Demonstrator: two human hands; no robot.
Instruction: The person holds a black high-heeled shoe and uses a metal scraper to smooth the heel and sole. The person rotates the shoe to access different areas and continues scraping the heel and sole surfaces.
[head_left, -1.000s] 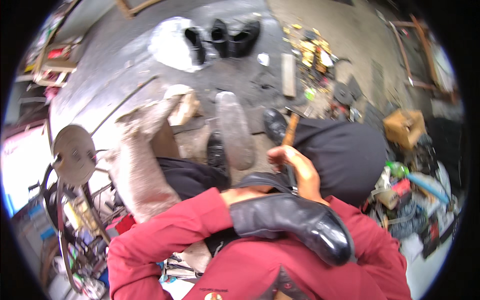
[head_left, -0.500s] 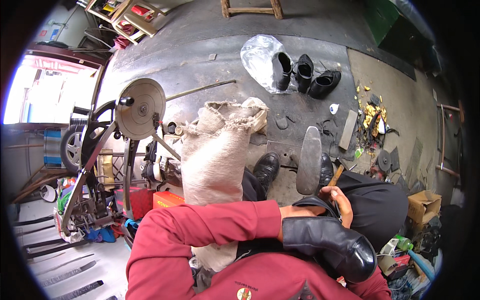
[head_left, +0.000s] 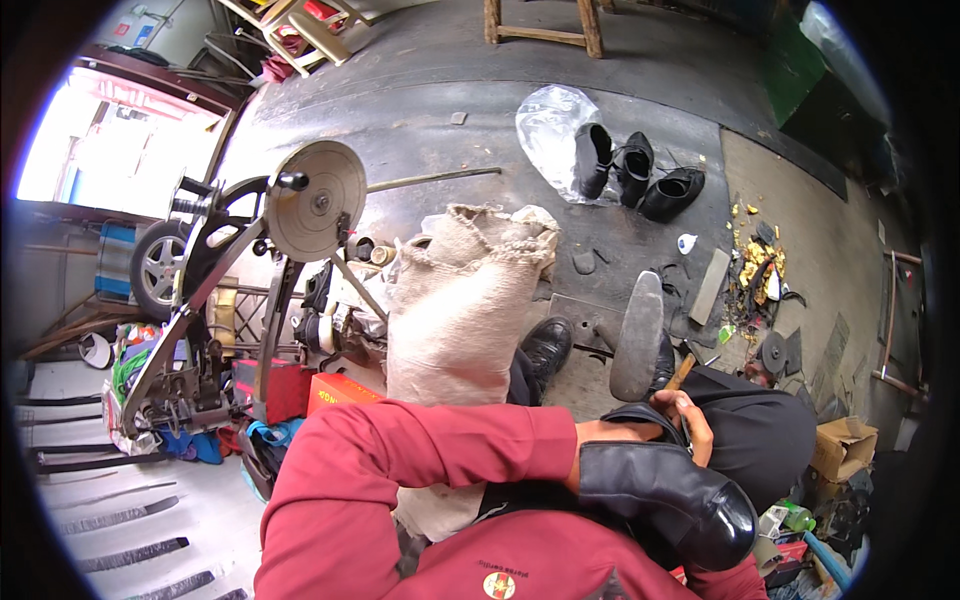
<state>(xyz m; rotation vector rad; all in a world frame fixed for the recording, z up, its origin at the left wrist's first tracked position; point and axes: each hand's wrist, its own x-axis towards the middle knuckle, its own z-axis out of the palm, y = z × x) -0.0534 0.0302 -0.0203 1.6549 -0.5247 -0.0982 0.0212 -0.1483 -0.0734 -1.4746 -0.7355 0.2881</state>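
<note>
A black leather boot (head_left: 650, 480) with a shiny toe lies on its side across my lap. My left hand (head_left: 627, 432) grips its shaft, with most of the fingers hidden by the leather. Beyond the shaft are the curled fingers of my right hand (head_left: 692, 425), closed at the lower end of a wooden-handled hammer (head_left: 682, 371); the right wrist is behind the boot. Just ahead stands a grey metal shoe last (head_left: 638, 338), its flat sole-shaped face turned up, close to my right shoe.
A pale woven sack (head_left: 455, 320) stands at my left knee, beside a hand-cranked stitching machine (head_left: 315, 200). Several black shoes (head_left: 633, 170) and a clear plastic bag (head_left: 550, 135) lie ahead. Scraps (head_left: 762, 270) litter the floor at right, near a cardboard box (head_left: 843, 448).
The view has turned slightly left, so the floor and machine sit further right in the picture. Both hands, the boot and the hammer keep nearly the same pose.
</note>
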